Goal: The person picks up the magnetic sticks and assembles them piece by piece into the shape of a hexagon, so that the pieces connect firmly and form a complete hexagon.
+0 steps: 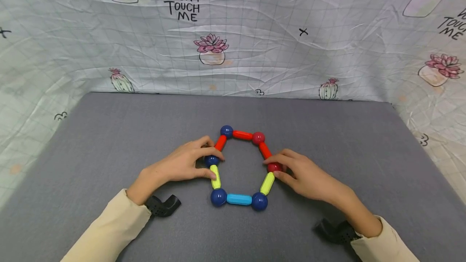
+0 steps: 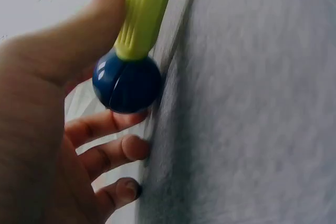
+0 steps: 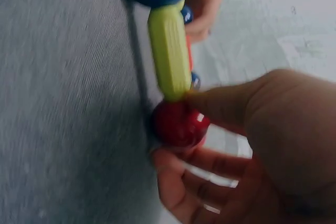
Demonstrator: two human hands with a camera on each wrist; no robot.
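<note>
On the grey tabletop lies a closed ring of magnetic balls and rods. My left hand point(image 1: 191, 159) grips the ring's left side, its thumb along a yellow-green rod point(image 2: 144, 14) and its fingers around the dark blue ball point(image 2: 127, 83). Opposite, my right hand point(image 1: 303, 173) holds a red ball point(image 3: 178, 124), thumb where the other yellow-green rod point(image 3: 170, 51) joins it. Two blue balls and a light blue rod point(image 1: 239, 199) form the near side. At the far side, a red rod point(image 1: 242, 135) links a blue ball point(image 1: 226, 131) and a red ball point(image 1: 258, 138).
The grey tabletop point(image 1: 145, 120) stretches around the ring. Behind it hangs a wrinkled white cloth point(image 1: 255, 43) printed with plants and lettering. Black wrist devices sit by the left sleeve point(image 1: 109, 225) and the right sleeve point(image 1: 386, 241).
</note>
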